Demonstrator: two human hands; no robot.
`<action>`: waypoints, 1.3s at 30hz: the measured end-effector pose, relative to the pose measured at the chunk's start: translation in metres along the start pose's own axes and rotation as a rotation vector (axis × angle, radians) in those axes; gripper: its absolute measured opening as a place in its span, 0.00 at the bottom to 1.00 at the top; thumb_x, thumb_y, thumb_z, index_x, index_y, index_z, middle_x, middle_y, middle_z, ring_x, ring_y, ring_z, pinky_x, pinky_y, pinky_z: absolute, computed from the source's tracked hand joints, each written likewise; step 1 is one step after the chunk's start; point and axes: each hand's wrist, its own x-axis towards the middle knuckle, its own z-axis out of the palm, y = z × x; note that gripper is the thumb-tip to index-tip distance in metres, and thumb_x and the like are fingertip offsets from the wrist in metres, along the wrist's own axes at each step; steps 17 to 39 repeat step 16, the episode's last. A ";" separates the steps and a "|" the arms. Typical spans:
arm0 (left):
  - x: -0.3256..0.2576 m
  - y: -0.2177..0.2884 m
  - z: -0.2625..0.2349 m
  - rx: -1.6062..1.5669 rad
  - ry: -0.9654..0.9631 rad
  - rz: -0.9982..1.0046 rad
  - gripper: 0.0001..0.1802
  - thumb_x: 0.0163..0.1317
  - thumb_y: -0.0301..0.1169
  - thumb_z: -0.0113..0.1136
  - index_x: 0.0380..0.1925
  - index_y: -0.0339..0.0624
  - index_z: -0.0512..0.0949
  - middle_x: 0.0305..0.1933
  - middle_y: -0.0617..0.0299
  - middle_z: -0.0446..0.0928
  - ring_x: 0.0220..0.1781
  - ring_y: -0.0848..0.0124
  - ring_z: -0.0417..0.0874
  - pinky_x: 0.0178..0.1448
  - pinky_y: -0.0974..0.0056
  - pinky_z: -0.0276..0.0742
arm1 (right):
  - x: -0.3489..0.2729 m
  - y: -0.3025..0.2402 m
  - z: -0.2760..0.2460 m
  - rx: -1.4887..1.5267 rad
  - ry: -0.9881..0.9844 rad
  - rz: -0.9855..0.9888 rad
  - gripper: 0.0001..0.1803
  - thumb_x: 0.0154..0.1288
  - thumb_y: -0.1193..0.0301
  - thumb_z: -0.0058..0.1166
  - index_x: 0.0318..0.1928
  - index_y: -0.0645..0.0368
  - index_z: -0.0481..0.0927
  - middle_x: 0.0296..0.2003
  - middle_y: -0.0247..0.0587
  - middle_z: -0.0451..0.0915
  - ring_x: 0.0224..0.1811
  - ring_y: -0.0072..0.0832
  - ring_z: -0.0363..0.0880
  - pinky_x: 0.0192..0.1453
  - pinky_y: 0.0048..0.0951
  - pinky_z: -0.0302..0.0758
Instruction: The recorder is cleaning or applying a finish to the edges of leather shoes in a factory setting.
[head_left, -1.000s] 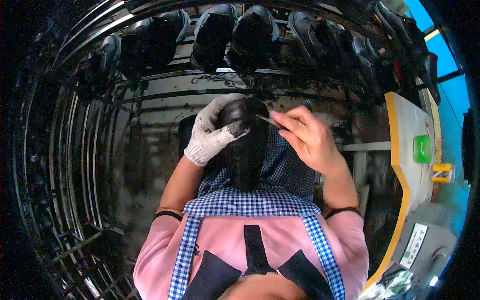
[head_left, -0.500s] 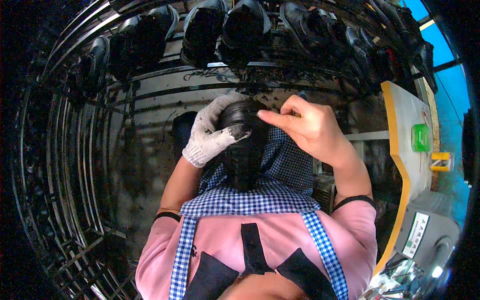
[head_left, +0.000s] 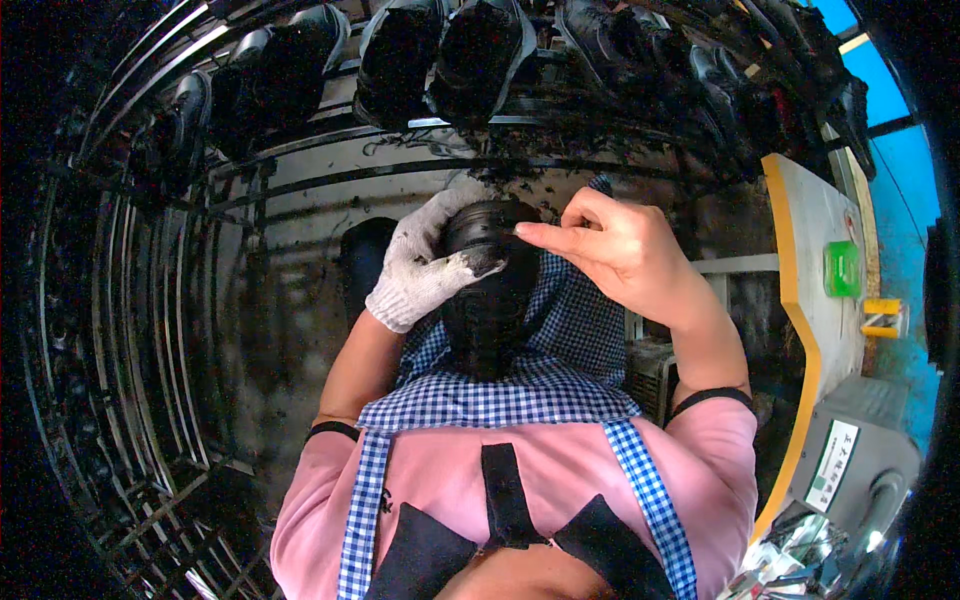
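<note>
- My left hand [head_left: 425, 275], in its white knitted work glove with blackened fingertips, has its fingers wrapped round the black rubbery shoe [head_left: 487, 285] I'm working on, thumb hooked over the rounded top end.
- The shoe stands upright in front of my chest, its lower part against my blue-and-white checked apron [head_left: 500, 400]; it rests on no table, only in my grip and on my lap.
- My bare right hand [head_left: 625, 250] has closed in over the last second: it was a little off to the right with a thin tool poking out, and now the forefinger and thumb are pinched together right at the shoe's upper rim.
- I can't tell whether that thin tool is in the pinch now; it's too small to make out.
- My reading: the right hand has gone from approaching to working the edge, so trimming or picking at the rim is under way.
- Above me, the dark metal rack [head_left: 300, 170] carries a row of black finished shoes [head_left: 440, 60], soles outward.
- To my right, a yellow-edged grey machine panel [head_left: 810, 250] with a green button [head_left: 843, 268].
</note>
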 end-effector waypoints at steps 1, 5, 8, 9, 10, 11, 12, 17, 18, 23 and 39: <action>0.001 -0.001 -0.001 0.080 -0.002 0.029 0.34 0.41 0.35 0.72 0.50 0.36 0.72 0.47 0.58 0.75 0.49 0.71 0.75 0.56 0.66 0.70 | 0.000 0.001 0.001 0.000 0.000 0.002 0.22 0.49 0.82 0.57 0.46 0.48 0.82 0.25 0.38 0.71 0.18 0.28 0.70 0.22 0.27 0.68; 0.001 0.000 0.000 0.108 -0.016 -0.008 0.34 0.41 0.35 0.72 0.50 0.36 0.72 0.47 0.58 0.76 0.49 0.71 0.75 0.56 0.66 0.71 | -0.001 0.001 0.005 -0.069 0.013 0.038 0.22 0.49 0.81 0.58 0.46 0.49 0.82 0.25 0.38 0.71 0.18 0.28 0.70 0.22 0.27 0.67; 0.000 -0.002 0.000 0.085 0.006 0.009 0.33 0.41 0.35 0.72 0.50 0.36 0.72 0.47 0.58 0.76 0.48 0.71 0.76 0.56 0.65 0.71 | -0.002 0.004 0.004 -0.013 0.006 0.025 0.22 0.49 0.81 0.58 0.46 0.49 0.82 0.25 0.38 0.71 0.18 0.28 0.70 0.22 0.27 0.67; -0.001 -0.001 0.000 0.065 -0.004 -0.004 0.33 0.42 0.35 0.71 0.50 0.36 0.72 0.46 0.58 0.76 0.48 0.71 0.76 0.55 0.65 0.71 | -0.003 0.006 0.004 0.068 -0.002 0.013 0.22 0.49 0.81 0.58 0.46 0.49 0.82 0.25 0.38 0.71 0.19 0.28 0.70 0.22 0.27 0.67; -0.001 0.000 0.001 0.044 -0.014 -0.017 0.33 0.42 0.35 0.71 0.50 0.36 0.72 0.46 0.58 0.76 0.48 0.71 0.76 0.55 0.65 0.71 | -0.003 0.006 0.003 0.068 -0.003 0.013 0.22 0.49 0.81 0.58 0.46 0.49 0.82 0.25 0.38 0.71 0.19 0.28 0.70 0.22 0.27 0.67; -0.001 0.001 0.001 0.044 -0.014 -0.018 0.33 0.42 0.35 0.71 0.50 0.36 0.72 0.46 0.58 0.76 0.48 0.71 0.76 0.55 0.65 0.71 | -0.002 0.005 0.001 0.038 -0.017 0.023 0.22 0.49 0.82 0.58 0.46 0.49 0.82 0.25 0.38 0.71 0.19 0.28 0.70 0.22 0.28 0.68; 0.000 0.002 0.000 0.107 -0.019 -0.010 0.32 0.42 0.35 0.71 0.50 0.37 0.72 0.46 0.58 0.77 0.48 0.71 0.76 0.55 0.65 0.71 | -0.002 0.005 0.000 0.008 -0.030 0.033 0.22 0.49 0.82 0.58 0.46 0.49 0.82 0.25 0.38 0.71 0.19 0.28 0.70 0.22 0.28 0.68; 0.000 0.000 0.000 0.161 -0.010 -0.016 0.32 0.44 0.36 0.70 0.50 0.39 0.73 0.47 0.57 0.77 0.49 0.70 0.76 0.56 0.65 0.72 | -0.003 0.005 0.004 -0.081 -0.019 0.030 0.20 0.51 0.81 0.58 0.46 0.49 0.82 0.26 0.38 0.71 0.20 0.29 0.71 0.23 0.28 0.69; 0.000 0.000 0.000 0.161 -0.010 -0.016 0.32 0.44 0.36 0.70 0.50 0.39 0.73 0.47 0.57 0.77 0.49 0.70 0.76 0.56 0.65 0.72 | -0.003 0.005 0.004 -0.081 -0.019 0.030 0.20 0.51 0.81 0.58 0.46 0.49 0.82 0.26 0.38 0.71 0.20 0.29 0.71 0.23 0.28 0.69; 0.000 0.000 0.000 0.161 -0.010 -0.016 0.32 0.44 0.36 0.70 0.50 0.39 0.73 0.47 0.57 0.77 0.49 0.70 0.76 0.56 0.65 0.72 | -0.003 0.005 0.004 -0.081 -0.019 0.030 0.20 0.51 0.81 0.58 0.46 0.49 0.82 0.26 0.38 0.71 0.20 0.29 0.71 0.23 0.28 0.69; 0.000 0.000 0.000 0.161 -0.010 -0.016 0.32 0.44 0.36 0.70 0.50 0.39 0.73 0.47 0.57 0.77 0.49 0.70 0.76 0.56 0.65 0.72 | -0.003 0.005 0.004 -0.081 -0.019 0.030 0.20 0.51 0.81 0.58 0.46 0.49 0.82 0.26 0.38 0.71 0.20 0.29 0.71 0.23 0.28 0.69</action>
